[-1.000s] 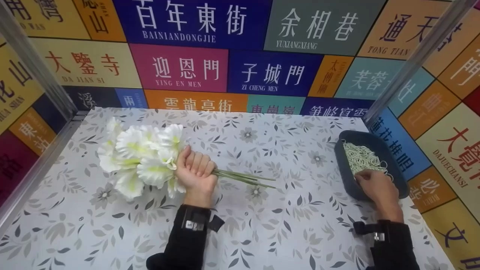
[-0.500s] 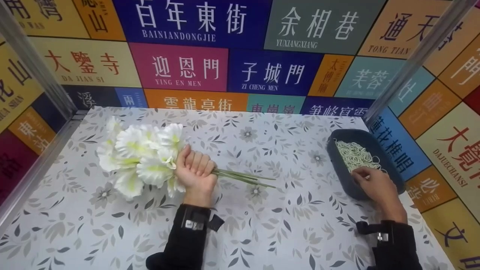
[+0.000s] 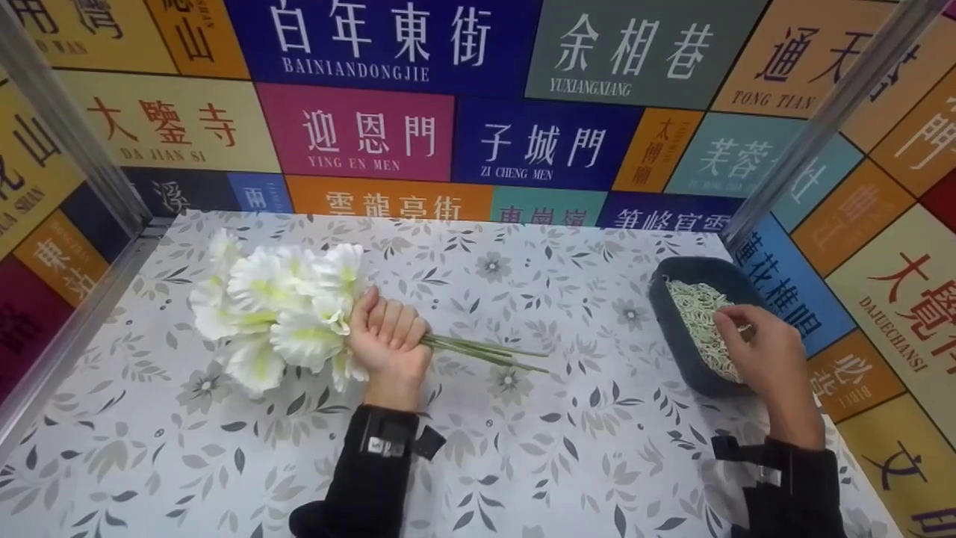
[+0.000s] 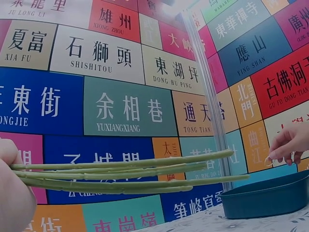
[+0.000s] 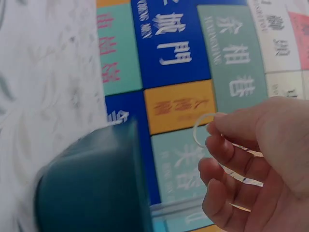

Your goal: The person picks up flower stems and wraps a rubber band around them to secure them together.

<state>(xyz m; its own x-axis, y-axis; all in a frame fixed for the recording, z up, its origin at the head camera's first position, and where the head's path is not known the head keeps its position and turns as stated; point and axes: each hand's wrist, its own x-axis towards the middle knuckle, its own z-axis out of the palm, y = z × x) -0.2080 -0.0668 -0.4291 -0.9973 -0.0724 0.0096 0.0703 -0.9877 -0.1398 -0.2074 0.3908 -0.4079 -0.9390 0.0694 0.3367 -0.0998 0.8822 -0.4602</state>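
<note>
My left hand (image 3: pixel 392 340) grips a bunch of white artificial flowers (image 3: pixel 276 299) just below the blooms, their heads pointing left. The green stems (image 4: pixel 120 171) stick out past the fist to the right. Over the dark teal plastic box (image 3: pixel 672 351) is my right hand (image 3: pixel 773 355), its thumb and index finger pinching a pale rubber band (image 5: pixel 194 133). The band's loop hangs out beyond the fingertips in the right wrist view, and the other fingers are curled. A heap of pale green rubber bands (image 3: pixel 694 314) lies in the box, partly hidden by the right hand.
The table (image 3: pixel 478 448) has a white cover with a grey leaf print. Colourful panels with lettering (image 3: pixel 396 134) wall in the back and sides. Clear posts (image 3: pixel 806 127) stand at the back corners. The box sits near the table's right edge.
My right hand has risen off the heap of bands, with a rubber band between its fingertips. The box has shifted slightly left. The left hand and flowers stay in place.
</note>
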